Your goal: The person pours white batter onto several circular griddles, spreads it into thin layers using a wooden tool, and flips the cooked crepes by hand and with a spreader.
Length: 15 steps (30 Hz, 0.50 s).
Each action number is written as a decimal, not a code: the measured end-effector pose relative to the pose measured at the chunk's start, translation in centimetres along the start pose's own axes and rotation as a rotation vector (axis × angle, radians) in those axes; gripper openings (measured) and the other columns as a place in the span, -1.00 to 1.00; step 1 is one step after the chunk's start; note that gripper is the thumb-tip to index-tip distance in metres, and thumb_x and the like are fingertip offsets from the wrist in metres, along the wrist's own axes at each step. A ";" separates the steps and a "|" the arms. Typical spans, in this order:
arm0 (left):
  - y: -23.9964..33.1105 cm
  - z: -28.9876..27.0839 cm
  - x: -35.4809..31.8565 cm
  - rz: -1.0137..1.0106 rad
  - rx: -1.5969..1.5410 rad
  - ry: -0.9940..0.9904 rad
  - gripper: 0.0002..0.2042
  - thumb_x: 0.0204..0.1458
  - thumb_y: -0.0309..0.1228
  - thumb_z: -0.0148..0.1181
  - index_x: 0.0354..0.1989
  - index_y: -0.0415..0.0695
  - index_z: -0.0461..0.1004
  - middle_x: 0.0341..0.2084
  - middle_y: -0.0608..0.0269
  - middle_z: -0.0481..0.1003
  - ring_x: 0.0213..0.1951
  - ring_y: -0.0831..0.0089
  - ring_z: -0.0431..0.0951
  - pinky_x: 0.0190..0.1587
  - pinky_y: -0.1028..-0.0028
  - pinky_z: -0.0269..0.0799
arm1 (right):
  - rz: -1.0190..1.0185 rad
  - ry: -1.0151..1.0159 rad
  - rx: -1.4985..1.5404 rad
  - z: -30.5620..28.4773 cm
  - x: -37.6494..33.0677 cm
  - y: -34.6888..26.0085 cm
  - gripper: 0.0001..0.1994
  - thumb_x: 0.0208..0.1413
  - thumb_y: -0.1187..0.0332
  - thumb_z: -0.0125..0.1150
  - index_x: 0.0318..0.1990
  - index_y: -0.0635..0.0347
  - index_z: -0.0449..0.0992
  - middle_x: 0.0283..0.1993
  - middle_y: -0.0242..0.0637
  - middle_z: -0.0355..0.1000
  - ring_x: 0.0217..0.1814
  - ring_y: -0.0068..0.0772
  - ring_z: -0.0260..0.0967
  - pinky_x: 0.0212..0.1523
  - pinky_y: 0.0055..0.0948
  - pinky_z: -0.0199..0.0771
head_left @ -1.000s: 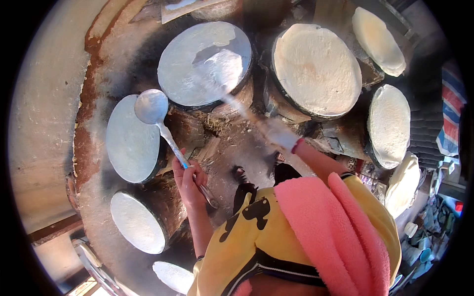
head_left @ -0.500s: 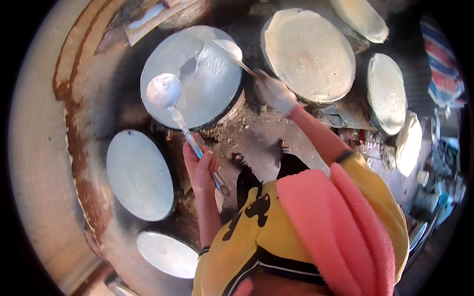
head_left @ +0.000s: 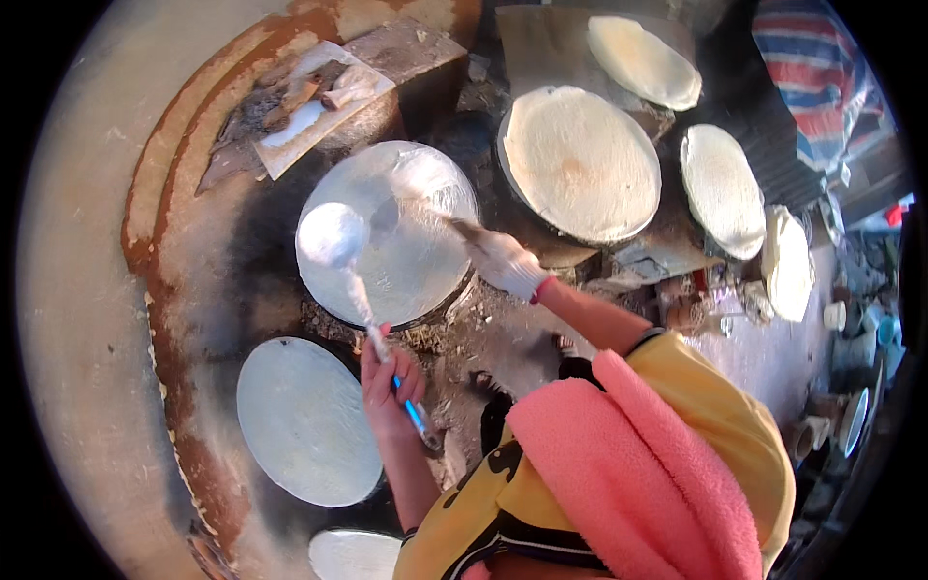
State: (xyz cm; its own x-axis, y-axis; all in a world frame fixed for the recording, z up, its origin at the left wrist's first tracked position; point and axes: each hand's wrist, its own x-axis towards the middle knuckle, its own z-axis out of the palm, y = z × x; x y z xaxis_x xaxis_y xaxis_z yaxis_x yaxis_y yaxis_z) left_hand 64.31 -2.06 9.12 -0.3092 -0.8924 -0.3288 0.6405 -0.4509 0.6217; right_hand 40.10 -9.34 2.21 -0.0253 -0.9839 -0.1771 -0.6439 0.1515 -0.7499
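Note:
My left hand (head_left: 391,377) is closed around the long handle of a ladle (head_left: 333,235). Its whitish, batter-coated bowl is over the left part of a round griddle (head_left: 372,298). Pale wet batter covers most of that griddle, with a darker patch near the middle. My right hand (head_left: 503,263), in a white glove, grips a flat spreader (head_left: 462,229) with a brown handle. The spreader's far end reaches into the batter on the right side; motion blurs it, so its exact shape is unclear.
A second griddle carrying a pale flatbread (head_left: 580,166) stands to the right. Farther right are more flatbreads (head_left: 725,191). Nearer on the left lies another pale-topped griddle (head_left: 309,421). A board with wood pieces (head_left: 324,101) is at the back; a striped cloth (head_left: 822,82) hangs far right.
The view has shifted, so the griddles appear lower. My right hand has moved the spreader leftward, farther in over the griddle. The ladle stays above the griddle's left part.

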 end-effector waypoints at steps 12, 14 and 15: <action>-4.5 4.1 -10.9 0.247 -0.073 0.286 -0.63 0.12 -0.53 -0.19 0.14 -0.19 0.12 -0.56 0.33 0.20 -0.74 0.72 0.08 -0.73 0.68 0.04 | 0.055 0.039 0.016 -1.4 0.7 3.6 -0.61 0.18 0.40 -0.07 0.18 0.20 0.25 0.16 -0.19 0.29 0.21 -0.32 0.22 0.13 -0.47 0.25; -4.9 4.5 -11.4 0.217 -0.099 0.278 -0.65 0.11 -0.54 -0.18 0.10 -0.18 0.15 -0.56 0.33 0.22 -0.73 0.71 0.10 -0.70 0.66 0.05 | -0.133 0.087 0.301 3.6 4.8 9.3 -0.60 0.19 0.25 -0.04 0.18 0.04 0.26 -0.01 -0.09 0.39 0.02 -0.18 0.35 0.03 -0.41 0.34; -5.2 4.2 -11.3 0.219 -0.104 0.266 -0.66 0.11 -0.54 -0.18 0.09 -0.17 0.15 -0.56 0.33 0.22 -0.73 0.71 0.10 -0.70 0.66 0.05 | -0.114 0.016 0.258 3.7 4.7 7.9 -0.60 0.19 0.19 -0.03 0.18 -0.03 0.26 -0.08 -0.04 0.41 -0.05 -0.10 0.38 -0.01 -0.39 0.36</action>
State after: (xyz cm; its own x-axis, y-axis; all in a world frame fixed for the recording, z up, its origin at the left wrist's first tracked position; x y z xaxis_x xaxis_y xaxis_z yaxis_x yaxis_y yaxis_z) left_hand 61.53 10.30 12.57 0.0283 -0.9256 -0.3775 0.7434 -0.2329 0.6269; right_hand 37.71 -12.42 -6.87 0.0226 -0.9970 -0.0734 -0.4276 0.0568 -0.9022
